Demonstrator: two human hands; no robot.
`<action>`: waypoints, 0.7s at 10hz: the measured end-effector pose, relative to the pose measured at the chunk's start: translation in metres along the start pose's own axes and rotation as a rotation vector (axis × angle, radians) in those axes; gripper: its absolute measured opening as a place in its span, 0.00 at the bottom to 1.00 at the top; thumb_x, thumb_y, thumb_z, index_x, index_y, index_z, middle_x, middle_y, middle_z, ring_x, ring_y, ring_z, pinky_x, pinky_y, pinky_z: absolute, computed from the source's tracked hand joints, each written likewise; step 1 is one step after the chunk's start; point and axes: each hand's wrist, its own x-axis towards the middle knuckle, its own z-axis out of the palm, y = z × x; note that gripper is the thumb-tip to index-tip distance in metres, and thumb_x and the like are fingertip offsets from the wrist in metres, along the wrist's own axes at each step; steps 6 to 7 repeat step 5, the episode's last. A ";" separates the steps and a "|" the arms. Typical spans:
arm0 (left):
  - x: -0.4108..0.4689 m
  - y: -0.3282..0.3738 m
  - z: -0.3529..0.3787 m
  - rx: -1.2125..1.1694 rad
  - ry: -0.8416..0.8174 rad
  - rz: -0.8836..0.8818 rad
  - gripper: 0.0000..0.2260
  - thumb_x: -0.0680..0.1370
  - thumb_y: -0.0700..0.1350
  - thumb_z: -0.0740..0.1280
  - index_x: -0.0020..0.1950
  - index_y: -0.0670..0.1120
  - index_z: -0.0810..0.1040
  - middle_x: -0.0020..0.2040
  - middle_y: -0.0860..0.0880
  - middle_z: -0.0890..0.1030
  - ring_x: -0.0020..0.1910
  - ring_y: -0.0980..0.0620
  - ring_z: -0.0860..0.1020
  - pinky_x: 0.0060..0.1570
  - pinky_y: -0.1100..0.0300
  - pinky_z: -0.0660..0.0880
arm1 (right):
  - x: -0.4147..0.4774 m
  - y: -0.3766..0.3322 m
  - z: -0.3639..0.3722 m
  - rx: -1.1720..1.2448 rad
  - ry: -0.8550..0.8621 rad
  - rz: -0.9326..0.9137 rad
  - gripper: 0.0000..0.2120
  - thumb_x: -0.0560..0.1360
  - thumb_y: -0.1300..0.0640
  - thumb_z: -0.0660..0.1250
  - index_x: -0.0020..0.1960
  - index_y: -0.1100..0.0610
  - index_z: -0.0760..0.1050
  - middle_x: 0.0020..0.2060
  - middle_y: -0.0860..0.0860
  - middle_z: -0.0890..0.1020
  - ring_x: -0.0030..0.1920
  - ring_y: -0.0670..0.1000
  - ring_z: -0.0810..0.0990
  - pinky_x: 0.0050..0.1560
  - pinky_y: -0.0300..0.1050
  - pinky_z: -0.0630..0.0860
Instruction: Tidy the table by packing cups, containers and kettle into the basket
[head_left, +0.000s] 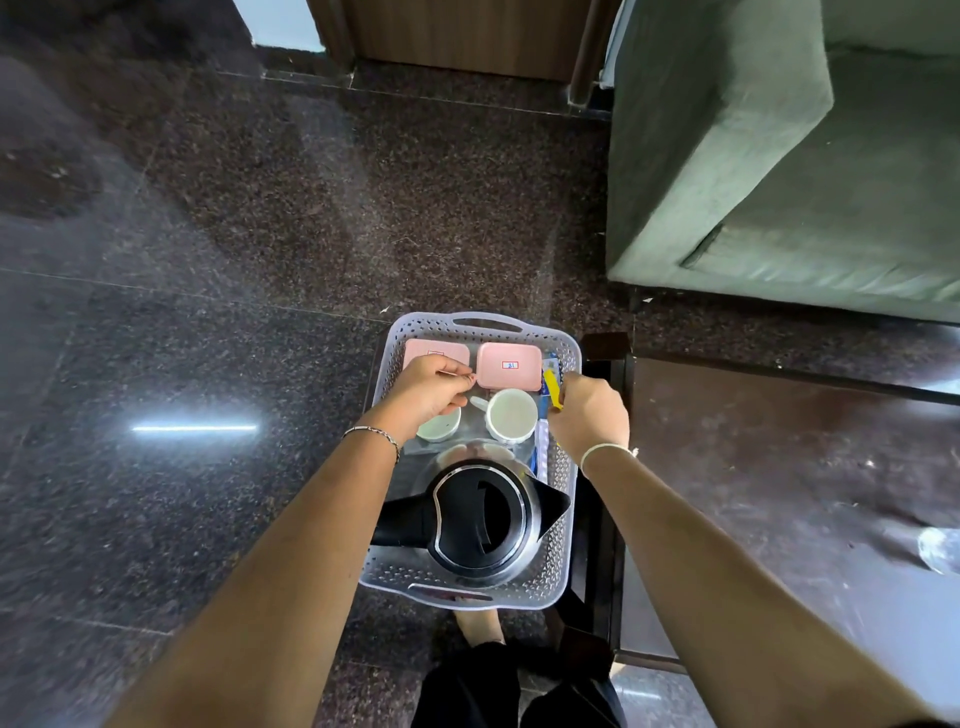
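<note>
Step in hand: I judge the packing all but finished. I am settling the small items among what is already in the basket (488, 322).
Kettle: the kettle (480, 519) stands upright in the near end of the basket, lid up, spout toward the right wall.
Cups: the right cup (511, 415) and the left cup (439, 428) sit mouth-up in the middle, the left one partly under my wrist.
Containers: the two pink containers (509, 366) lie side by side at the far end.
Left hand: my left hand (428, 389) is over the left container, its fingers (457, 387) curled and pinching a thin stick (457, 375), too small to name.
Right hand: my right hand (589, 415) is at the right wall, fingers curled round a yellow sachet (551, 387) that stands among other packets there.
Next move: I would tuck both small pieces down beside the cups without tipping them, then let go.
Table: the dark table (779, 467) lies to the right, and I cannot tell what the basket rests on.
</note>
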 end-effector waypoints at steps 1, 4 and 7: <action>0.000 -0.005 0.002 -0.001 0.006 -0.006 0.05 0.78 0.40 0.68 0.53 0.44 0.79 0.49 0.45 0.82 0.37 0.56 0.80 0.34 0.68 0.75 | 0.001 0.000 0.004 -0.087 -0.009 -0.042 0.04 0.71 0.61 0.65 0.46 0.59 0.74 0.41 0.60 0.82 0.42 0.64 0.81 0.36 0.46 0.70; -0.002 -0.010 0.008 0.008 -0.003 0.011 0.03 0.78 0.41 0.68 0.46 0.48 0.78 0.48 0.45 0.83 0.40 0.52 0.82 0.38 0.63 0.76 | -0.001 0.004 0.002 -0.097 -0.028 -0.071 0.03 0.72 0.62 0.64 0.45 0.59 0.75 0.41 0.60 0.82 0.41 0.64 0.80 0.36 0.47 0.71; -0.005 -0.004 0.009 0.026 0.007 0.025 0.03 0.78 0.41 0.67 0.49 0.47 0.79 0.49 0.45 0.83 0.41 0.52 0.82 0.36 0.65 0.76 | -0.008 0.005 -0.006 -0.063 0.002 -0.080 0.04 0.70 0.63 0.64 0.45 0.60 0.74 0.40 0.60 0.82 0.41 0.64 0.80 0.37 0.49 0.74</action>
